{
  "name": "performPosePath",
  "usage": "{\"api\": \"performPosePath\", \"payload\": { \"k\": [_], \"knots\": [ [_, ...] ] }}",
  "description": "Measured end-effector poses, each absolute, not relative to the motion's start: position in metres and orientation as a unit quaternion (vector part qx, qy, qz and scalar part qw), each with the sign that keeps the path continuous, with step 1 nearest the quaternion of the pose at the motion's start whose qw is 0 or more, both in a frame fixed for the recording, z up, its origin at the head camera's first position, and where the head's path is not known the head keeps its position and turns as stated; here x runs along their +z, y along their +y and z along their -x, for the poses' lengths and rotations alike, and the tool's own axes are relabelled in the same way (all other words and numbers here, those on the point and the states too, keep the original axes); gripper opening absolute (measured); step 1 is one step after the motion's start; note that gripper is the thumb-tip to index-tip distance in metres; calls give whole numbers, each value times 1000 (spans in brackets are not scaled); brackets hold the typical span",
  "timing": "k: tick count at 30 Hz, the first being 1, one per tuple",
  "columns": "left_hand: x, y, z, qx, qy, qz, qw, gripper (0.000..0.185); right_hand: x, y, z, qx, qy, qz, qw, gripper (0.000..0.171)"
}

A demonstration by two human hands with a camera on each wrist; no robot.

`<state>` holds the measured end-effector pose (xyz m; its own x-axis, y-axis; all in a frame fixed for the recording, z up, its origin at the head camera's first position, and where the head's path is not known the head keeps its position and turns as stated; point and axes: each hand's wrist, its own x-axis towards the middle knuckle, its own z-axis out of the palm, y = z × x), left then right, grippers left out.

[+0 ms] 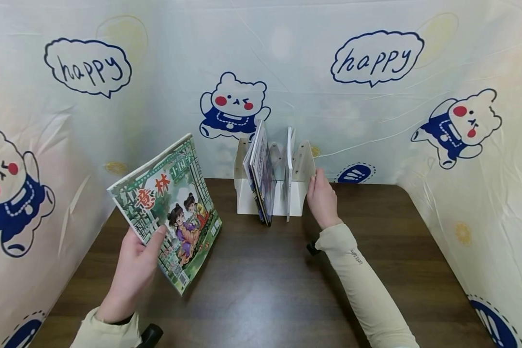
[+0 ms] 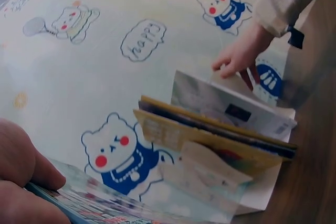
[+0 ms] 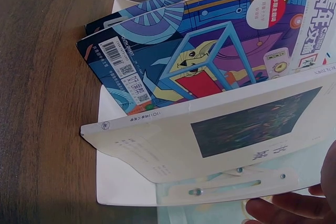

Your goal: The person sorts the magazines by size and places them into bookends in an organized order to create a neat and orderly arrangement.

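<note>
My left hand (image 1: pixel 135 268) grips a green illustrated magazine (image 1: pixel 169 210) by its lower left corner, tilted above the brown table (image 1: pixel 261 290); in the left wrist view only the fingers (image 2: pixel 23 182) and the magazine's edge (image 2: pixel 79 205) show. A white book rack (image 1: pixel 271 193) stands at the table's back with two colourful magazines (image 1: pixel 261 176) and a thin white book (image 1: pixel 289 169) upright in it. My right hand (image 1: pixel 322 198) rests against the rack's right divider (image 1: pixel 305 162), fingers fairly straight. In the right wrist view its fingertips (image 3: pixel 294 208) touch the rack beneath the white book (image 3: pixel 220 129).
A pale cloth printed with bears and "happy" bubbles (image 1: pixel 374 58) walls the table at the back and both sides. Bare wood lies between the rack and the near edge. A small black object (image 1: pixel 312 249) sits under my right wrist.
</note>
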<state>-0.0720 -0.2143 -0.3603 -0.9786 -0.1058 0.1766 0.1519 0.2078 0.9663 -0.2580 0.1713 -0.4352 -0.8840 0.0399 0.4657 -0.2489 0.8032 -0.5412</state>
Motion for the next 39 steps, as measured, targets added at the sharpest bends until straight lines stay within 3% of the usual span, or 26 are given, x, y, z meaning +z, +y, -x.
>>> {"api": "performPosePath", "payload": {
  "k": [27,39],
  "knots": [
    [-350,-155,78,-633,-770,48,64,51,-437,173,260,312,-917,-61,243,20],
    [-363,-132,101,-625,-767,89,117,50,-436,172,259,314,-917,-60,240,20]
  ]
}}
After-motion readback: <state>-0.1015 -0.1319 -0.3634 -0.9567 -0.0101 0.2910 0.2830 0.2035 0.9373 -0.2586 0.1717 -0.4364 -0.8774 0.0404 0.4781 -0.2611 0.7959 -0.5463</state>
